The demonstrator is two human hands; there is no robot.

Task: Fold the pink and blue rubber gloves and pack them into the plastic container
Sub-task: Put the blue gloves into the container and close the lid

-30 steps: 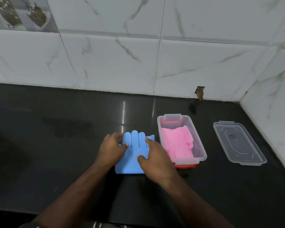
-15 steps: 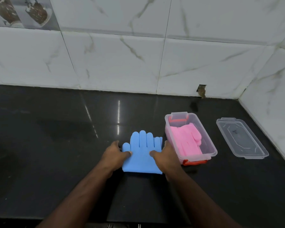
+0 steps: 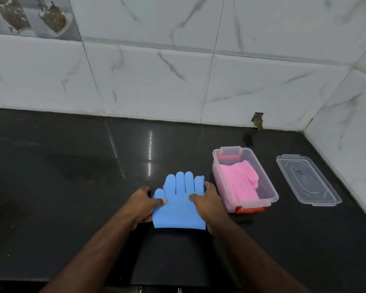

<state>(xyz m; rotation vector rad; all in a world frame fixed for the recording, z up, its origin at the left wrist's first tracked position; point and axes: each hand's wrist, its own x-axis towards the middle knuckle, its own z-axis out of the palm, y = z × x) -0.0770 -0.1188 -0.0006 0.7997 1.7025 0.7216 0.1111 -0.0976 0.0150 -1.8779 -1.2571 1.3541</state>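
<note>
So the clear plastic container [image 3: 268, 188] sits on the black counter [image 3: 72, 176], right of centre, lid off. Inside it are the pink gloves [image 3: 240, 182], folded and lying flat on the bottom, fingers pointing toward the far right corner. They take up most of the floor of the tub, with a bit of bare space at the far end. There's an orange-red clip [image 3: 249, 210] at the near end of the container and another one showing through the plastic at the far end. The see-through lid [image 3: 307, 180] lies flat on the counter just to the right of the tub, not touching it.

The blue gloves [image 3: 179, 205] are on the counter just left of the container, flat, fingertips pointing toward the tiled wall [image 3: 178, 70], cuff edge toward the person.

Left hand [image 3: 145, 205] has the left edge of the blue gloves, thumb on top and fingers curled under or beside the edge, so it's pinching them. Right hand [image 3: 209, 203] does the same on the right edge: thumb pressed on top, fingers wrapped round the side. The right hand sits between the blue gloves and the tub, very close to the tub wall; can't tell if it touches.
</note>
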